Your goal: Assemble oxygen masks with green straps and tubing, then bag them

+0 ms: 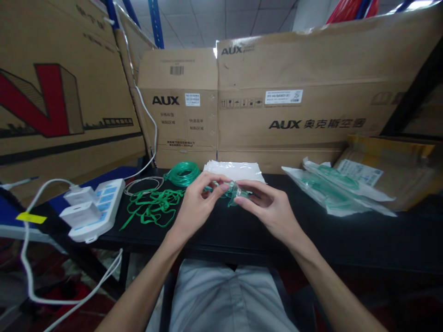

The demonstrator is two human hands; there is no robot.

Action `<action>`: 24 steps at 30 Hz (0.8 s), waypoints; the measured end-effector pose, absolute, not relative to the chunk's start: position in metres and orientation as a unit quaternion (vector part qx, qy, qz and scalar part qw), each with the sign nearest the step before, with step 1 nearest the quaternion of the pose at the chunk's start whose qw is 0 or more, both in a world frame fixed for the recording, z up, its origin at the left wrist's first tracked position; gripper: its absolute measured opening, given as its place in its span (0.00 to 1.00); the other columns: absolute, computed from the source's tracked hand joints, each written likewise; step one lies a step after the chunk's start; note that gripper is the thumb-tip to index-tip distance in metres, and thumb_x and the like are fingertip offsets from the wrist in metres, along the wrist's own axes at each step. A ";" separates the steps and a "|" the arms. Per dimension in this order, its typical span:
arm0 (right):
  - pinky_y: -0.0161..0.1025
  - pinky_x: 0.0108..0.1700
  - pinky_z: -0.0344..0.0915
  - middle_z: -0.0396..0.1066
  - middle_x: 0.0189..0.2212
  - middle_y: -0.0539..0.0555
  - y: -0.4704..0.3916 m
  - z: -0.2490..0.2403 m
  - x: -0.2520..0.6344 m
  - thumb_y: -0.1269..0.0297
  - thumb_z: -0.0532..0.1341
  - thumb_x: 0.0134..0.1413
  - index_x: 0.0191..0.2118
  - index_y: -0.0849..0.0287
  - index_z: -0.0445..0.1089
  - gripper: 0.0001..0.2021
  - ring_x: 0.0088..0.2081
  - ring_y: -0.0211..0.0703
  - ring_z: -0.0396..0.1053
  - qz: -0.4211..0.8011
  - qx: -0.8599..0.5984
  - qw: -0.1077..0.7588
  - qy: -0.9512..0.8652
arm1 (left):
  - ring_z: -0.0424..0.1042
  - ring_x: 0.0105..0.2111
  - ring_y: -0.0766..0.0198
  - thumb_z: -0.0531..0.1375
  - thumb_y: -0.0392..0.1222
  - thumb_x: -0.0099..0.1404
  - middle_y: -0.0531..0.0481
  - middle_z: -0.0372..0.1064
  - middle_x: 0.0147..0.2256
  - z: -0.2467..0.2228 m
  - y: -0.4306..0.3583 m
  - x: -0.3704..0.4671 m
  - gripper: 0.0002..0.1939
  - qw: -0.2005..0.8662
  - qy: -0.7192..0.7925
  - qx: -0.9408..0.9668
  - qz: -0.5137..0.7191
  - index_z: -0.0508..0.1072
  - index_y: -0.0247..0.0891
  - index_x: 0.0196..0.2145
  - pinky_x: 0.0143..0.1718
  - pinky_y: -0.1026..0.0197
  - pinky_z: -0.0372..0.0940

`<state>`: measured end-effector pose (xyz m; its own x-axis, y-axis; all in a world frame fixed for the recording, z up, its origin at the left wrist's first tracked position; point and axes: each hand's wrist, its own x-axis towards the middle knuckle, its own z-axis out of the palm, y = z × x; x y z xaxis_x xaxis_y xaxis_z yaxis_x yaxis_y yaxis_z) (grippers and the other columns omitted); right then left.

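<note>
A small clear green plastic piece (pixel 232 192) is held between both hands above the black table, in front of some white sheets (pixel 235 171). My left hand (pixel 202 200) pinches its left side, thumb and fingertips together. On its right side, my right hand (pixel 268 205) grips it with thumb and fingers. The exact shape of the piece is partly covered by my fingertips. Left of my left hand lie a coil of green tubing (pixel 183 174) and a tangle of flat green straps (pixel 152 207).
A white power strip (pixel 107 207) with plugs and cables is at the left. Sealed clear packets with green contents (pixel 332 189) lie at the right, beside a cardboard box (pixel 398 161). Large cardboard panels (pixel 294 69) stand along the back of the black table (pixel 346 240).
</note>
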<state>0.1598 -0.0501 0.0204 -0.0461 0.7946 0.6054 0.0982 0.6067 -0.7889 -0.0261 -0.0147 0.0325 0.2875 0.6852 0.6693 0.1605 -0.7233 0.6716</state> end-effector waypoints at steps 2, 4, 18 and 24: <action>0.42 0.51 0.74 0.80 0.46 0.55 -0.047 0.019 0.160 0.62 0.73 0.49 0.44 0.56 0.79 0.15 0.49 0.48 0.77 0.337 -0.308 0.602 -0.655 | 0.71 0.41 0.63 0.64 0.40 0.67 0.47 0.72 0.45 0.029 -0.014 -0.023 0.11 0.214 0.273 0.771 0.535 0.76 0.40 0.47 0.39 0.64 0.66; 0.42 0.52 0.73 0.80 0.46 0.55 -0.045 0.017 0.158 0.62 0.73 0.49 0.44 0.55 0.79 0.14 0.49 0.46 0.77 0.368 -0.281 0.599 -0.653 | 0.72 0.42 0.63 0.64 0.36 0.67 0.48 0.74 0.45 0.024 -0.014 -0.019 0.10 0.190 0.265 0.779 0.536 0.76 0.39 0.46 0.42 0.63 0.66; 0.45 0.57 0.71 0.77 0.49 0.58 -0.045 0.018 0.139 0.73 0.57 0.64 0.53 0.57 0.72 0.15 0.51 0.47 0.75 -0.048 -0.350 0.624 -0.697 | 0.73 0.39 0.61 0.65 0.37 0.67 0.50 0.74 0.36 0.029 -0.007 -0.007 0.01 -0.114 0.271 0.723 0.626 0.75 0.39 0.37 0.46 0.56 0.67; 0.43 0.47 0.77 0.80 0.41 0.57 -0.041 -0.006 0.134 0.81 0.58 0.58 0.50 0.59 0.74 0.17 0.43 0.47 0.79 -0.187 -0.330 0.644 -0.664 | 0.74 0.37 0.65 0.64 0.30 0.66 0.52 0.74 0.35 -0.013 -0.017 0.007 0.06 -0.095 0.290 0.669 0.678 0.74 0.40 0.38 0.42 0.63 0.69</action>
